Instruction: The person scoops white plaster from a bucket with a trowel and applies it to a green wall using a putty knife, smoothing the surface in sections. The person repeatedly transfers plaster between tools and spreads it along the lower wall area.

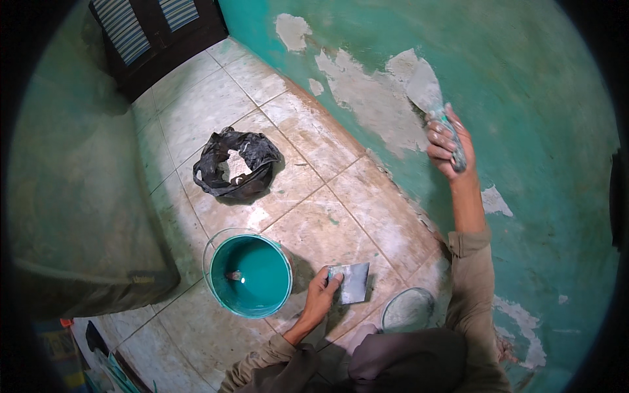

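Observation:
My right hand (452, 145) is closed round the handle of a putty knife (424, 86), its wide blade lying against or very near the green wall (498, 111). Beside that blade spreads a pale grey-white patch of filler (373, 98). Lower down, my left hand (321, 293) grips a flat, squarish metal scraper blade (352, 283) by its left edge, above the tiled floor. Close to my left hand stands a bucket (251, 276) of teal paint. A round tub (407, 310) with whitish filler sits near my knees, partly hidden by my leg.
A black plastic bag (237, 164) holding white powder lies open on the tiles (308, 216). At the left stands a large covered bulk (85, 196). A dark door (157, 33) closes the far end. Smaller pale patches (496, 200) mark the wall.

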Motion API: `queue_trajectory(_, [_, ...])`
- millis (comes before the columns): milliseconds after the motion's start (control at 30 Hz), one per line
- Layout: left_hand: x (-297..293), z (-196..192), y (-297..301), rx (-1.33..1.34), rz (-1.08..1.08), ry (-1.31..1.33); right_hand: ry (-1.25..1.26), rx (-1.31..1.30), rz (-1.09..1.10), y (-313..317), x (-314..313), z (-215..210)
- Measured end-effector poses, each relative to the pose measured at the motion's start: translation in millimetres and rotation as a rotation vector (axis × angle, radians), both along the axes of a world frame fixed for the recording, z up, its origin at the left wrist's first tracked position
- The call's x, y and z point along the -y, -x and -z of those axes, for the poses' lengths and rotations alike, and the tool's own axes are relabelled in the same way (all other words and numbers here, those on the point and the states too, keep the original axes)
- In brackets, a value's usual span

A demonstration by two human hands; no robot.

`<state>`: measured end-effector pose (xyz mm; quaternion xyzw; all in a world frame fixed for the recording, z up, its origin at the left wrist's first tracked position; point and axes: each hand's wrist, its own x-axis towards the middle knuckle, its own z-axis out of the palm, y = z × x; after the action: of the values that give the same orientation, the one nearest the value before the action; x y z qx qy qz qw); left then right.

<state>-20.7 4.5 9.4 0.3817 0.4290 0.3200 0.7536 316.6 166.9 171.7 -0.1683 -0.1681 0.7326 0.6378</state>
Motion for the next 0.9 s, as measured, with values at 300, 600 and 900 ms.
queue_trajectory(300, [-3, 10, 13, 0.014, -0.112, -0.022, 0.127, 0.561, 0.413, 79, 68, -23])
queue_trajectory(600, [-30, -39, -10, 0.385, -0.262, 0.183, 0.150, 1.683, 0.216, 79, 185, 41])
queue_trajectory(900, [-21, -65, -33, 0.440, -0.248, 0.156, -0.336, 2.186, 0.392, 90, 251, 95])
